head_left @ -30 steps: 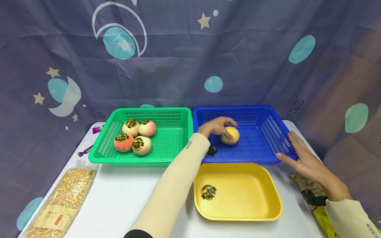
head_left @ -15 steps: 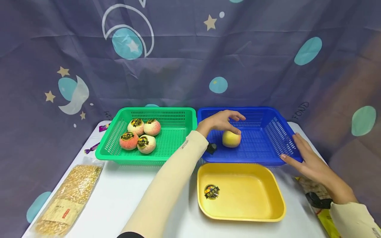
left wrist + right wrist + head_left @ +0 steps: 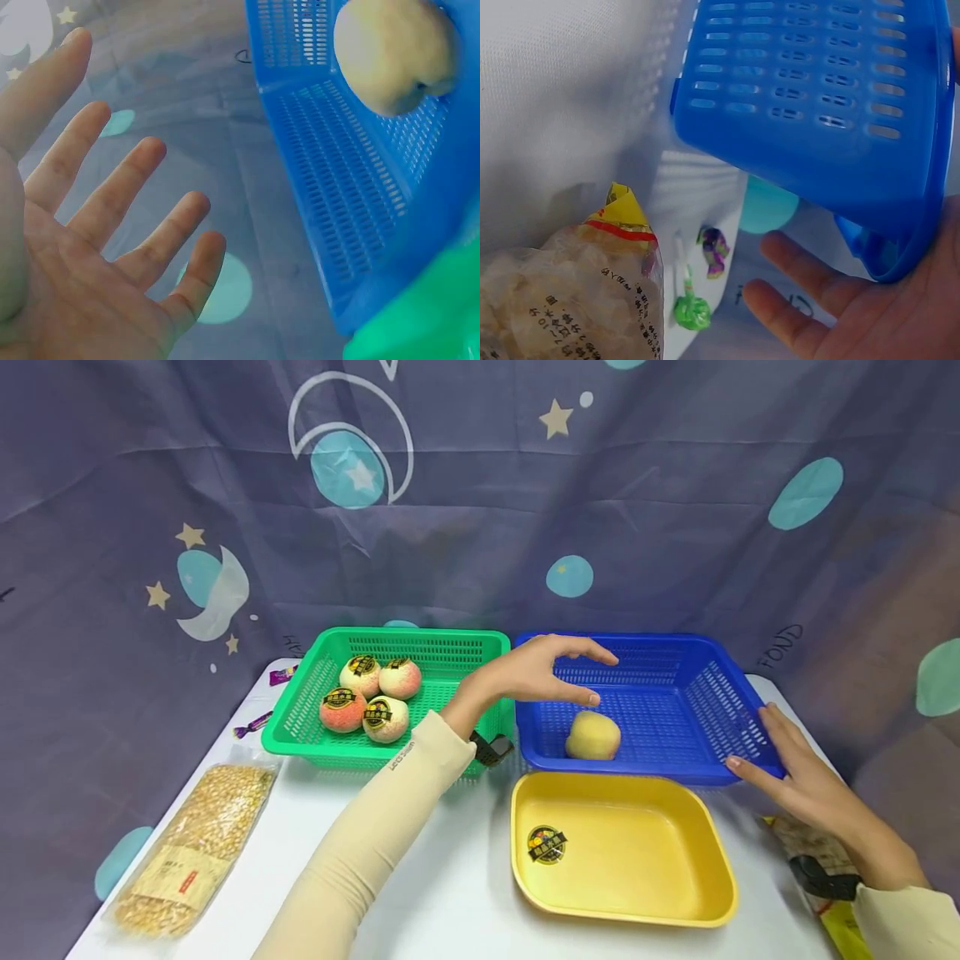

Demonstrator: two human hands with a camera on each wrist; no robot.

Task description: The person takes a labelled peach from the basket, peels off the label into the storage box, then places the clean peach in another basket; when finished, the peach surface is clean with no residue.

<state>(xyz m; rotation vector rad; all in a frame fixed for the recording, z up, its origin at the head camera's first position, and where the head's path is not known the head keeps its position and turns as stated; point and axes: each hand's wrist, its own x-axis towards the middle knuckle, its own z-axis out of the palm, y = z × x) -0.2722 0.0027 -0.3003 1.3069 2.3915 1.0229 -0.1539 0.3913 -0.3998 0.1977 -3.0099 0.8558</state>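
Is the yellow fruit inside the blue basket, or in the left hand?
Inside. The yellow fruit lies on the blue basket floor; the left hand hovers open above it.

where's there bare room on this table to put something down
Free: the white table between the corn bag and yellow tray, and most of the blue basket floor beside its one fruit. Crowded: the green basket's left half, with four fruits.

Head view looks down from above; both wrist views closely share the blue basket [image 3: 675, 693].
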